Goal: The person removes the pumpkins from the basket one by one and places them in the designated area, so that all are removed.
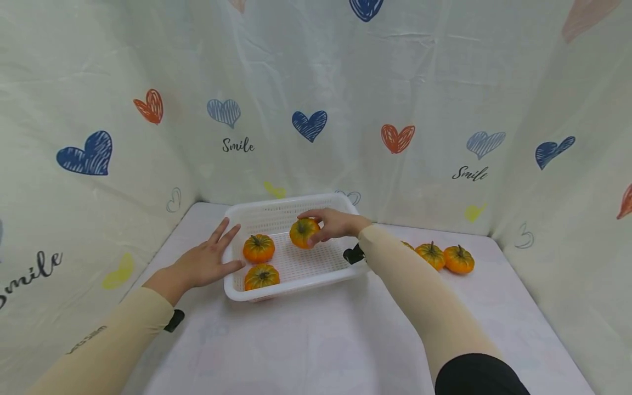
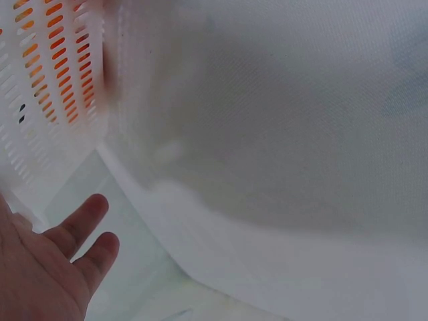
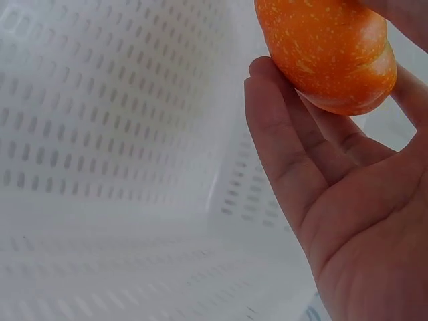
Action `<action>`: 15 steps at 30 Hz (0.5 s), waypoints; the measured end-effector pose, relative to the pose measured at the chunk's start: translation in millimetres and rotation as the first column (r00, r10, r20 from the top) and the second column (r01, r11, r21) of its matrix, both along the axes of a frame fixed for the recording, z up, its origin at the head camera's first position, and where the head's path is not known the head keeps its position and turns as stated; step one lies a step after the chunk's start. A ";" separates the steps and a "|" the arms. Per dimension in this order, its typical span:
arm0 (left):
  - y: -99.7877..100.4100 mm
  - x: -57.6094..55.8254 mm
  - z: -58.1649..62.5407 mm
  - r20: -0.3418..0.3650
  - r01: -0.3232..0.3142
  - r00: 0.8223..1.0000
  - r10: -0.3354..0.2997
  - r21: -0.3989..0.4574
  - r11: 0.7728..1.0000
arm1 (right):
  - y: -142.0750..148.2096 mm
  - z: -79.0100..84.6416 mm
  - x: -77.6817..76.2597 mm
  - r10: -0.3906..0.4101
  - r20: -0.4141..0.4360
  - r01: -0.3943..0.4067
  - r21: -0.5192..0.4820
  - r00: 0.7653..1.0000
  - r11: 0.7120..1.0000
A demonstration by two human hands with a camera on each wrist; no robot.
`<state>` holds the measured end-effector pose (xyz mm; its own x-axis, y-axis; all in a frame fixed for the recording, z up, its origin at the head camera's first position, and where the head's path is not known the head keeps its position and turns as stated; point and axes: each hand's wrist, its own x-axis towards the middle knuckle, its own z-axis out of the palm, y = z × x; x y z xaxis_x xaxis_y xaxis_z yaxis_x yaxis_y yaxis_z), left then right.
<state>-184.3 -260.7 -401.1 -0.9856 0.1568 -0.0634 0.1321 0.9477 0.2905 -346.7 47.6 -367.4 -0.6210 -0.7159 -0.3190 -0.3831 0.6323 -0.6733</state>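
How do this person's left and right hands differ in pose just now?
The left hand has its fingers spread and holds nothing; the right hand grips an orange pumpkin.
The left hand is at the left end of the white basket; the right hand is above its inside.

Both come out of beige sleeves, with something black at each wrist.

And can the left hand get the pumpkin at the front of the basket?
Probably yes: the left hand is at the basket's left edge, holding nothing, and nothing covers the front pumpkin from above; just the rim to cross.
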 end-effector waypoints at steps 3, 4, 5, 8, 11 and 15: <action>0.2 -0.3 -0.2 0.003 -0.004 1.000 0.004 0.000 1.000 | 5.4 5.8 -1.2 -0.014 -0.011 0.014 -0.016 1.000 1.000; 0.4 -0.3 -0.3 0.003 -0.006 1.000 0.006 0.000 1.000 | 7.2 7.7 -1.2 -0.020 -0.011 0.020 -0.022 1.000 1.000; 0.4 -0.4 -0.3 0.003 -0.007 1.000 0.007 0.000 1.000 | 9.0 9.4 -1.4 -0.028 -0.008 0.028 -0.027 1.000 0.999; 0.3 -0.4 -0.4 0.000 -0.008 1.000 0.008 -0.001 1.000 | 14.4 12.9 -1.3 -0.038 -0.005 0.038 -0.040 0.999 0.998; -0.1 -0.2 -0.6 -0.002 -0.005 1.000 0.005 -0.003 1.000 | 20.5 15.3 -0.7 -0.038 -0.013 0.037 -0.051 0.999 0.998; -0.5 0.4 -0.9 -0.002 -0.001 1.000 0.001 -0.003 1.000 | 27.8 18.8 1.2 -0.034 -0.023 0.032 -0.066 0.999 0.997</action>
<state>-183.9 -261.2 -401.9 -0.9859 0.1552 -0.0620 0.1313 0.9487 0.2878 -345.5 75.4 -348.6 -0.6514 -0.7139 -0.2570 -0.3793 0.5997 -0.7046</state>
